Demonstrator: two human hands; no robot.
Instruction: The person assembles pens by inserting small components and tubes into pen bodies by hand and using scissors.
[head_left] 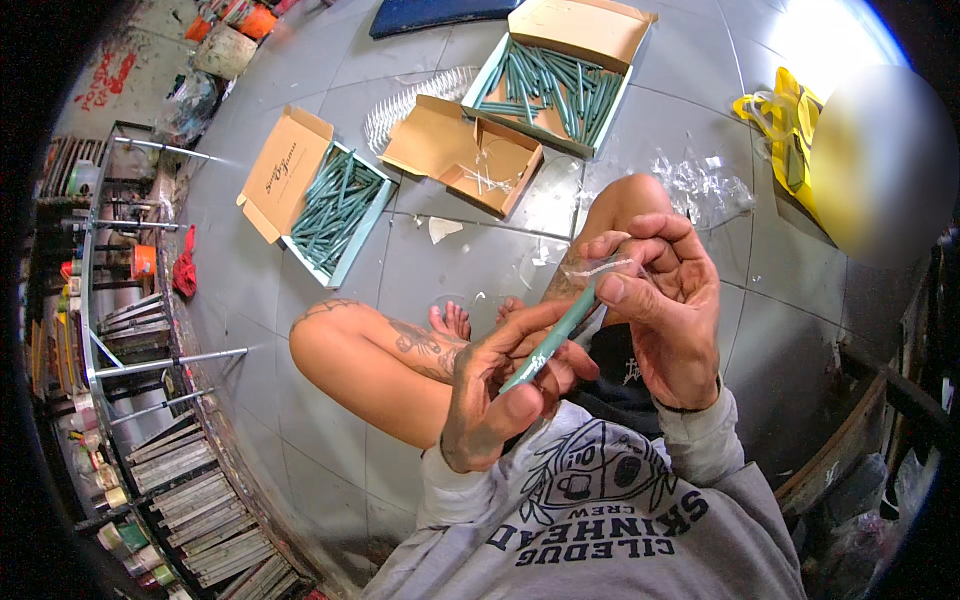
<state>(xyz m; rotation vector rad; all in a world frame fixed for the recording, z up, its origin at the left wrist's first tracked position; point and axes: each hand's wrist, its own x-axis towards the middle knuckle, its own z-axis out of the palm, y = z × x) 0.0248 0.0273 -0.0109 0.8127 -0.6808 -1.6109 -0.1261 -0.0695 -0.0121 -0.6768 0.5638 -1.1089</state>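
Observation:
A slim green pen-like stick (pixel 553 345) lies slantwise between my hands, above my crossed legs. My left hand (pixel 490 385) holds its lower end, the fingers beneath and the thumb alongside. With the fingertips of my right hand (pixel 672 305) I pinch the upper end, where a clear plastic piece (pixel 605 268) shows; whether it wraps the whole stick I cannot tell. On the floor ahead, an open box (pixel 383 195) at the left and a larger one (pixel 470 92) further back hold many similar green sticks. Between them, a small brown box (pixel 522 182) contains several thin white sticks.
Crumpled clear plastic (pixel 700 190) lies beyond my right knee, near a yellow bag (pixel 790 130). A spiky whitish strip (pixel 400 110) is behind the small box. Along the left stands a metal rack (pixel 165 368) with stacked frames and jars. Paper scraps (pixel 443 229) dot the grey tiles.

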